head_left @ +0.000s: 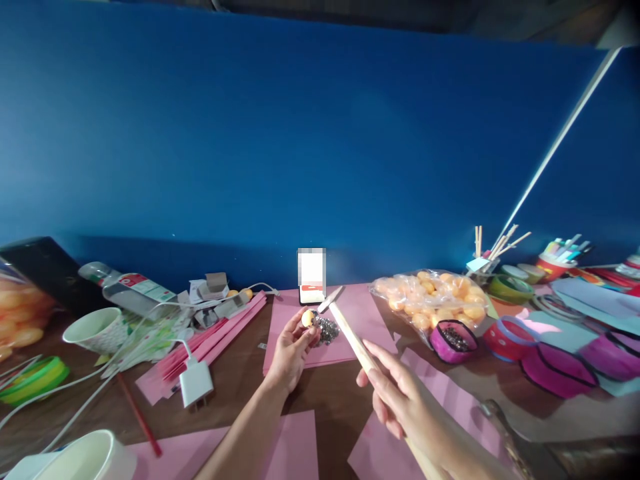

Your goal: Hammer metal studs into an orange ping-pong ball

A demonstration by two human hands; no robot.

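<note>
My left hand (291,350) is closed, pinching a small orange plastic ball (308,319) that looks like a ping-pong ball and has dark marks on its right side. Right beside it, on the pink paper (285,333), lies a heap of small dark metal pieces (328,331), too small to name surely. My right hand (395,387) is wrapped around the pale wooden handle of a hammer (356,343). Its narrow metal head (331,300) is just above and to the right of the ball, apart from it.
A phone (312,295) leans on the blue wall. To the right are a bag of orange balls (430,297), a purple bowl of small metal pieces (454,341) and several coloured bowls. On the left lie a white charger (196,383), cables, a bottle (133,287) and paper cups.
</note>
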